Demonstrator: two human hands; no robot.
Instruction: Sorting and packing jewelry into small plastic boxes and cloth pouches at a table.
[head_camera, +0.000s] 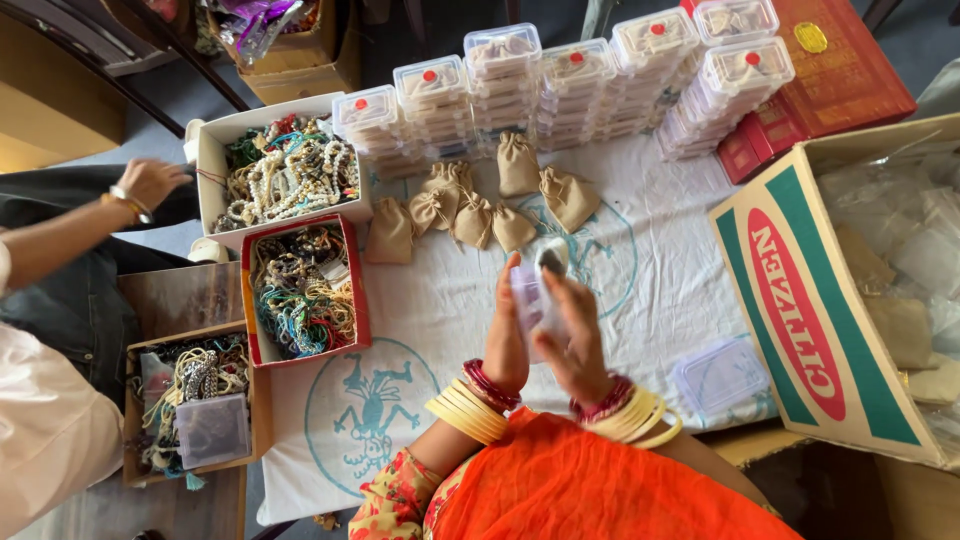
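My left hand and my right hand are raised together over a white printed cloth, both holding a small clear plastic box between them. A pale round piece sticks up at the box's top by my right fingertips. Both wrists carry red and cream bangles. Several small tan drawstring pouches lie on the cloth just beyond my hands. Behind them stand stacks of clear lidded boxes with red dots.
A white box and a red box of bead necklaces sit to the left, a brown box nearer. Another person's hand reaches in at far left. A big cardboard carton stands right; an empty clear box lies beside it.
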